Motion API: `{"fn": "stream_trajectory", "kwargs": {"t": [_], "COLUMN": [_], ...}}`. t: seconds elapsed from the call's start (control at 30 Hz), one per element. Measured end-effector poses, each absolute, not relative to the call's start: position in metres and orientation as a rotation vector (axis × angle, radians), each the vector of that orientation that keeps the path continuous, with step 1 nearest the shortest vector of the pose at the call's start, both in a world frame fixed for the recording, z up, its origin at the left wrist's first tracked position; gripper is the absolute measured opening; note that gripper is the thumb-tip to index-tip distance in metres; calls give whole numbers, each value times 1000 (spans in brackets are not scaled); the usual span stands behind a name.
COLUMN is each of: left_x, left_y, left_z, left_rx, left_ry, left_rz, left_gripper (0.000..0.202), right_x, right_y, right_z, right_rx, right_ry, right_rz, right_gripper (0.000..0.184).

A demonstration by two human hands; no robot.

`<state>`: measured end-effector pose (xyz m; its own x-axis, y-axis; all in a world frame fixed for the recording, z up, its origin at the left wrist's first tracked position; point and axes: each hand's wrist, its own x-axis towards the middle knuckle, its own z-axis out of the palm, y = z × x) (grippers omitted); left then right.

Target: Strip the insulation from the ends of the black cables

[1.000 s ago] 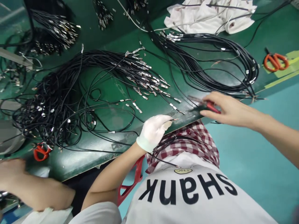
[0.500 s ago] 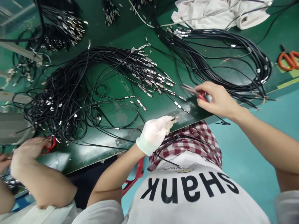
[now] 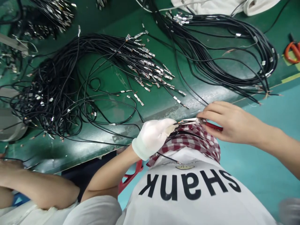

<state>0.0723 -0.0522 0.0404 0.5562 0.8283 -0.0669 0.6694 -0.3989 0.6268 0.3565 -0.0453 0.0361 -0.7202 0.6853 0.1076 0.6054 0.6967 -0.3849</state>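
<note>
My left hand (image 3: pixel 153 134), in a white glove, is closed on a black cable (image 3: pixel 178 123) close to its stripped end. From the right, my right hand (image 3: pixel 231 120), bare, grips red-handled pliers (image 3: pixel 213 126). The slim metal jaws of the pliers reach the cable's end just beyond my gloved fingertips; whether they touch the bare wire I cannot tell. Both hands are over my lap at the front edge of the green table (image 3: pixel 161 115). A checked red and white cloth (image 3: pixel 191 142) lies beneath them with more black cable across it.
A tangled bundle of black cables (image 3: pixel 53 81) with metal-tipped ends spreads over the left and middle. Looped cables (image 3: pixel 243 78) lie on the right, near orange-handled scissors (image 3: pixel 292 51). White cloth (image 3: pixel 260 6) sits at the back. A co-worker's arm (image 3: pixel 44 187) is at lower left.
My right hand has brought the pliers down and left to the cable end in my left hand. My left hand keeps its hold. The co-worker's hand has moved left, and the view has shifted slightly.
</note>
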Motion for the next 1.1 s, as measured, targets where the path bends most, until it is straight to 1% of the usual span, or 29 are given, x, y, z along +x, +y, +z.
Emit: {"fn": "stream_trajectory", "kwargs": {"t": [0.27, 0.5, 0.77, 1.1], "left_x": [71, 67, 65, 65], "left_y": [-55, -58, -59, -60], "left_z": [39, 35, 45, 41], "left_rx": [2221, 2222, 2309, 2348], "left_ry": [1156, 1143, 1075, 1056], "left_rz": [285, 163, 181, 205], "left_gripper": [33, 33, 35, 29], "right_x": [359, 360, 361, 359], "right_y": [-49, -54, -59, -61], "right_z": [41, 48, 55, 53], "right_rx": [-932, -921, -975, -949], "right_ry": [-2725, -2802, -2798, -2783], "right_rz": [388, 380, 470, 494], "right_gripper": [23, 20, 28, 24]}}
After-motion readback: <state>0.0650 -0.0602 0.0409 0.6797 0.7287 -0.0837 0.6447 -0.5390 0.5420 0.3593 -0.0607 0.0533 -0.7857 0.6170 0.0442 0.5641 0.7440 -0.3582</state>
